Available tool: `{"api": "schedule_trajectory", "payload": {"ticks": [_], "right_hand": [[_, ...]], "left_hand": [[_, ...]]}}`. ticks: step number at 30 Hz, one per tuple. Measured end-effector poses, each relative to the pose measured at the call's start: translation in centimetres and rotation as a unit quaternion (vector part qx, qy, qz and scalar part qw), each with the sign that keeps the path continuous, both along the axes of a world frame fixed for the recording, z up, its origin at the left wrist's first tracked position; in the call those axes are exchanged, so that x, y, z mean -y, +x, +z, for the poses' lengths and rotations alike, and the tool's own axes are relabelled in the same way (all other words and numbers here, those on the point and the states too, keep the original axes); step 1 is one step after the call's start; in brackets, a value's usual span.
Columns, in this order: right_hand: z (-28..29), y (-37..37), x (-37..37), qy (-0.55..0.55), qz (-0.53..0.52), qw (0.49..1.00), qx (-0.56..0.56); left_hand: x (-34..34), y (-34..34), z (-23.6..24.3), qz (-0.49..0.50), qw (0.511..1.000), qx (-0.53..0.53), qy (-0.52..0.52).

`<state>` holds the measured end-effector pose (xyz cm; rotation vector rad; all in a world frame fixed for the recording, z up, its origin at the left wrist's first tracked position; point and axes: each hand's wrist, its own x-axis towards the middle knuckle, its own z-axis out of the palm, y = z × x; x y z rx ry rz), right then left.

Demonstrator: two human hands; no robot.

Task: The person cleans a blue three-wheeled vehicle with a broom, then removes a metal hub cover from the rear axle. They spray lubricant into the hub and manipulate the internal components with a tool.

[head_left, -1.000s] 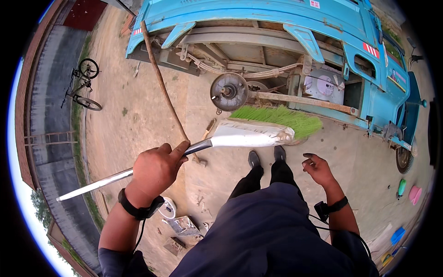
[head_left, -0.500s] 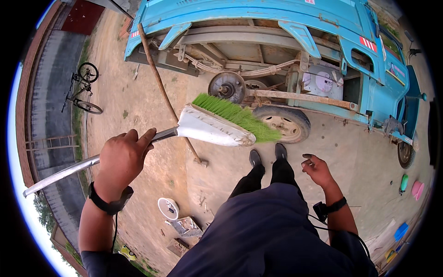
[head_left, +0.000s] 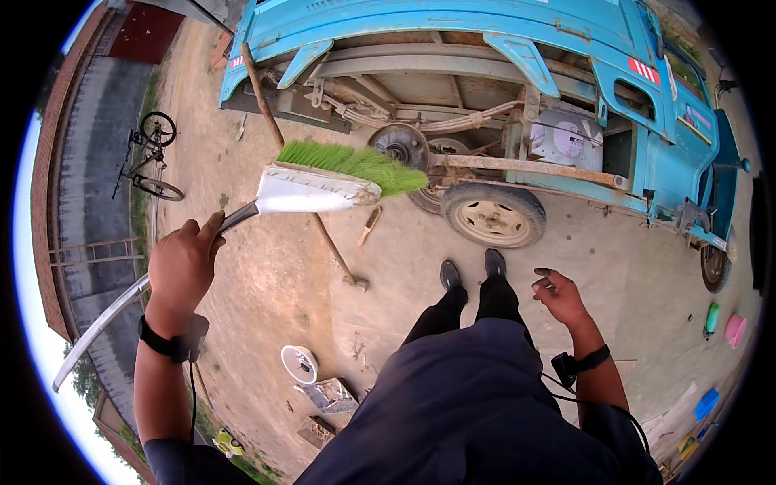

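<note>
My left hand [head_left: 179, 271] grips the metal handle of a broom close below its head. The broom [head_left: 311, 191] is held up off the ground, with its white head and bright green bristles pointing right, toward the truck's bare hub [head_left: 398, 147]. Behind it the handle slants down to the lower left. My right hand [head_left: 560, 296] hangs in the air in front of my right side, its fingers loosely bent and apart, with nothing seen in them. Nearest to it is a removed wheel [head_left: 495, 216], lying by the truck beyond my shoes.
A blue truck [head_left: 453, 20] spans the far side. A wooden-handled pole [head_left: 333, 250] leans against it, and a small brush [head_left: 369, 226] lies on the ground. A white bucket [head_left: 300, 364] and a tool tray [head_left: 330, 396] sit lower left. A bicycle [head_left: 149, 158] stands far left.
My left hand has moved left and slightly down with the broom, so its head is away from the wheel and the small brush shows. My right hand has barely moved.
</note>
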<state>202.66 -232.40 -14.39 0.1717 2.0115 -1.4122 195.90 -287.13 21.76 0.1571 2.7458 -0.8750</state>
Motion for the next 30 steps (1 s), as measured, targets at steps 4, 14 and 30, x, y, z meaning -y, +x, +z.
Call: {"api": "schedule_trajectory", "payload": {"ticks": [4,14,30], "right_hand": [[0.1,-0.5,0.8,-0.001,0.013,1.000,-0.005],[-0.4,0.4,-1.2,-0.004,-0.005,1.000,-0.002],[0.3,-0.2,0.0,0.009,-0.008,1.000,0.014]], "left_hand": [[-2.0,0.0,-3.2,-0.047,0.994,0.096,0.035],[5.4,-4.1,-1.1,0.178,0.973,-0.123,0.076],[-4.1,-7.4,-9.5,0.166,0.912,-0.004,0.374]]}}
